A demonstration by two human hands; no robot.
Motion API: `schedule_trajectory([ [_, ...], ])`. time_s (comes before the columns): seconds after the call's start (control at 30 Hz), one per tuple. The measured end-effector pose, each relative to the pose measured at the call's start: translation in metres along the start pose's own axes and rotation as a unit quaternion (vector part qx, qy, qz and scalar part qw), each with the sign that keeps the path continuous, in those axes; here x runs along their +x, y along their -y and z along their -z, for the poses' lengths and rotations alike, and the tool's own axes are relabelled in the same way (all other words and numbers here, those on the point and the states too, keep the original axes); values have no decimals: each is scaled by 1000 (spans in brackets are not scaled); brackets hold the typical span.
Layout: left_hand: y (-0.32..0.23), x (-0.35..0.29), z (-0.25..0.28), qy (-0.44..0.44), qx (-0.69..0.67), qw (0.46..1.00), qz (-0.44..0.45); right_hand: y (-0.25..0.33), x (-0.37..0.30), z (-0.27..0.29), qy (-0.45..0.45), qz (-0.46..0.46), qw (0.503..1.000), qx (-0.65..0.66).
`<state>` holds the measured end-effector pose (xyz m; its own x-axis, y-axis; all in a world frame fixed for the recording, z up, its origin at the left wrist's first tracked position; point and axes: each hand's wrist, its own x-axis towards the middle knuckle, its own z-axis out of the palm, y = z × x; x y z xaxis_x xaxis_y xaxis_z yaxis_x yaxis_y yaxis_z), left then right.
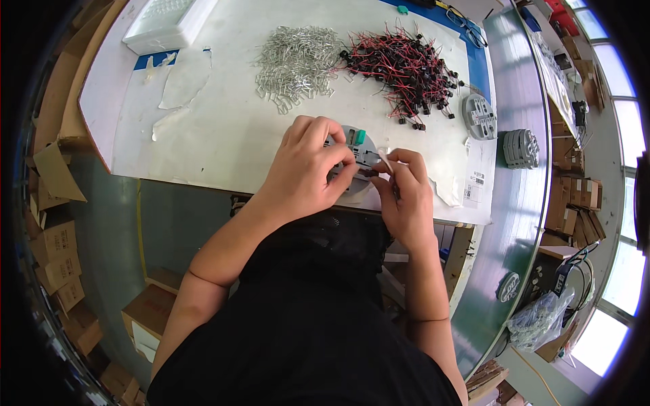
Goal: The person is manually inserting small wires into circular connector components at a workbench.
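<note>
At the table's front edge lies a round grey plastic housing (370, 146), partly covered by my hands. A green block (359, 137) sits on its far side. My left hand (305, 162) reaches over the housing's left side. Its thumb and forefinger are closed over the middle, and what they pinch is hidden. On the right side my right hand (407, 193) is closed, thumb against fingers. A thin whitish strip (384, 161) shows at its fingertips, and a small dark piece (368, 173) lies between the two hands.
Beyond my hands are a pile of clear bent pieces (294, 64) and a heap of black parts with red wires (406, 68). Another grey housing (479, 116) lies at the right edge, with stacked ones (521, 149) farther right. A white tray (166, 27) stands far left.
</note>
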<state>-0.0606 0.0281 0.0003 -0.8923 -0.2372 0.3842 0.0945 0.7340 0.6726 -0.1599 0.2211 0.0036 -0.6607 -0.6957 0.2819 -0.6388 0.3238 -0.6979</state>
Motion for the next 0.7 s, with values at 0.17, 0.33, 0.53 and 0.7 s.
schedule_trajectory([
  [0.17, 13, -6, -13, -33, -3, 999, 19, 18, 12, 6, 69, 40, 985, -150],
  [0.33, 12, -7, -17, -53, -42, 997, 40, 15, 14, 6, 74, 77, 980, -171],
  [0.53, 15, -6, -17, -33, -21, 998, 43, -1, 10, 2, 60, 72, 991, -97],
  [0.7, 14, -4, -17, -16, 4, 998, 53, 12, 17, 10, 73, 119, 978, -158],
])
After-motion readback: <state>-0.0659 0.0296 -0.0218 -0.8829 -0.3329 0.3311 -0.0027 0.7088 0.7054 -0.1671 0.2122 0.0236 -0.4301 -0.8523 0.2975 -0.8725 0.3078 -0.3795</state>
